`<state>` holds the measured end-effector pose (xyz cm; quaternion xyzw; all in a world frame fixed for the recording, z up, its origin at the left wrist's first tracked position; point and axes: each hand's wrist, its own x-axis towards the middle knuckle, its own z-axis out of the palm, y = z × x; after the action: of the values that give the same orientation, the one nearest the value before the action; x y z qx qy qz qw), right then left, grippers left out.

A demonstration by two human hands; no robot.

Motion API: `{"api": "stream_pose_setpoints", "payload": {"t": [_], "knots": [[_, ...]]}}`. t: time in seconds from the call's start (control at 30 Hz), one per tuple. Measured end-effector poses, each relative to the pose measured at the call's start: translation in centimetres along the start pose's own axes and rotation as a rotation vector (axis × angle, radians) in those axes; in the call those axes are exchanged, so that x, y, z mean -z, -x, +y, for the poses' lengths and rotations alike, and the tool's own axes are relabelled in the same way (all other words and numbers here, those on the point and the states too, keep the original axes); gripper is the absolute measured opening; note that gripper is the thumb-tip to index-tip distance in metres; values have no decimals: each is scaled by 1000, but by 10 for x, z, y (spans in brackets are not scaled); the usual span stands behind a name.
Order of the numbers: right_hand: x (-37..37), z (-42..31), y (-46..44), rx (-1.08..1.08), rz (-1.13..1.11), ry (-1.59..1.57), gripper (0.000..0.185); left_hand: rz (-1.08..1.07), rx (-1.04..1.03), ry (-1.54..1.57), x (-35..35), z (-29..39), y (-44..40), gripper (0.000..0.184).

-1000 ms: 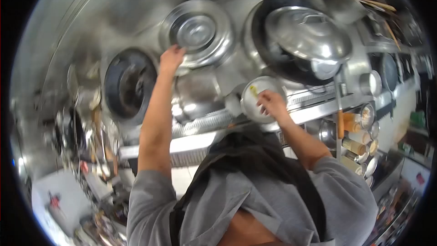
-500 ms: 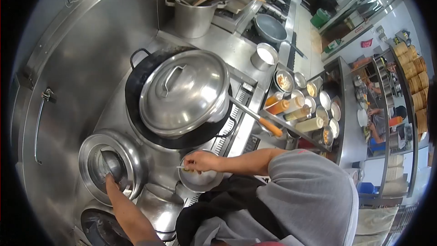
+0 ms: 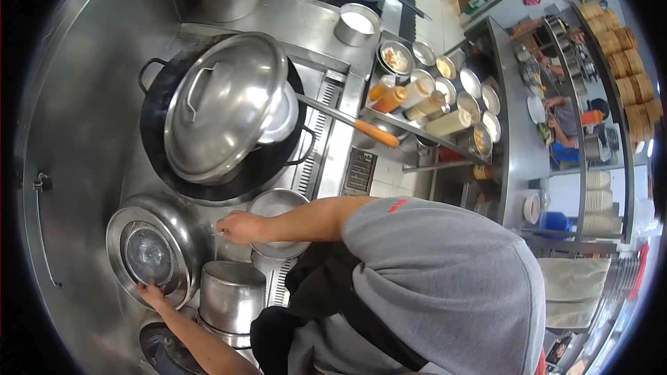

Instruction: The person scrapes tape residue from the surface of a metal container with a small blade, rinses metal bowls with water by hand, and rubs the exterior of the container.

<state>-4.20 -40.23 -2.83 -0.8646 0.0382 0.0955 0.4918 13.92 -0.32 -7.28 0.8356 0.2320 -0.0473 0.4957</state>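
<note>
It's a gleaming steel kitchen, the work surface (image 3: 299,28) stretching along the far side, bamboo steamers (image 3: 625,66) stacked up on the right and another person (image 3: 566,121) beyond the shelving. Far left, a big domed lid (image 3: 222,107) sits tilted over a black wok (image 3: 156,142), a ladle's orange handle (image 3: 376,133) jutting out to the right. And here's the action, nearer in! The left hand (image 3: 151,294) is down at the near side of the metal basin (image 3: 121,236), fingertips at its inner ring; whether that grip closes on the metal or merely rests there, I cannot tell. Over to the right, the right hand (image 3: 243,227) reaches past the left edge of the shallow bowl (image 3: 281,201), fingers drawn together on what looks like a small pale piece (image 3: 219,234), too tiny to identify. Neat, compact pinch! To do this well, I'd say, give it just enough squeeze to hold without crushing, with the forearm high enough to clear the bowl's rim. For the left, light, steady contact looks wise: lean hard on that near edge and the basin could rock. And mind the steel pot (image 3: 233,298), standing between the two arms, just beside the basin!
</note>
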Motion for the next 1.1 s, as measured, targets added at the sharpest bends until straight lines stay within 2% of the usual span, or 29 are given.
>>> {"api": "stream_pose_setpoints", "payload": {"t": [0.1, 0.17, 0.23, 0.27, 0.3, 0.37, 0.47, 0.53, 0.6, 0.63, 0.67, 0.7, 0.73, 0.77, 0.8, 0.83, 0.87, 0.9, 0.97, 1.1], "knots": [[-7, -15, -15, -88, -100, -35, 21, 26, 21, 32, 6, 8, 20, 47], [-26, -9, -25, 68, 7, 81, 25, 91, 8, 20, 2, 22, 43, 51], [-29, -12, -37, 30, -93, 113, 20, 49, 21, 41, 8, 18, 48, 56], [-49, 4, -49, 46, -37, 128, 18, 40, 7, 78, 5, 24, 57, 57], [-75, 16, -63, 71, 8, 135, 16, 20, -34, 49, 7, 25, 60, 56], [-69, 8, -74, 48, -116, 185, 18, 66, -76, 32, 0, 43, 85, 53], [-84, -6, -89, 63, -102, 197, 19, 111, -135, 35, 11, 36, 86, 50], [-82, -11, -96, -32, -80, 182, 24, 80, -179, 27, -1, 47, 95, 47], [-97, -12, -114, 80, -150, 334, 22, 115, -273, -1, 1, 39, 91, 45], [-79, -28, -111, -13, -134, 225, 21, 84, -299, -46, 6, 35, 89, 42], [-68, -40, -105, -74, 17, 88, 21, 88, -300, -82, 9, 26, 82, 40], [-50, -51, -100, -122, -101, 81, 20, 64, -409, -131, 12, 19, 79, 42], [-75, -31, -116, -9, -48, 118, 20, 68, -313, -1, 15, 2, 70, 45], [-43, -55, -101, -246, -106, -24, 22, 128, -382, -89, 17, -4, 70, 45], [-54, -52, -104, -227, -31, -60, 24, 65, -371, 8, 14, 7, 83, 44], [-45, -53, -100, -281, -197, -113, 24, 91, -451, -208, 10, 27, 97, 44], [-68, -41, -105, -147, -85, -24, 25, 52, -456, -95, 11, 20, 96, 43], [-40, -54, -86, -191, -193, -27, 24, 0, -457, -20, 7, 29, 107, 43], [-67, -31, -93, -241, -117, -73, 25, -6, -502, -59, 5, 31, 105, 42], [-66, -17, -84, -241, -186, -95, 30, 101, -591, -131, -4, 38, 106, 35]]}}
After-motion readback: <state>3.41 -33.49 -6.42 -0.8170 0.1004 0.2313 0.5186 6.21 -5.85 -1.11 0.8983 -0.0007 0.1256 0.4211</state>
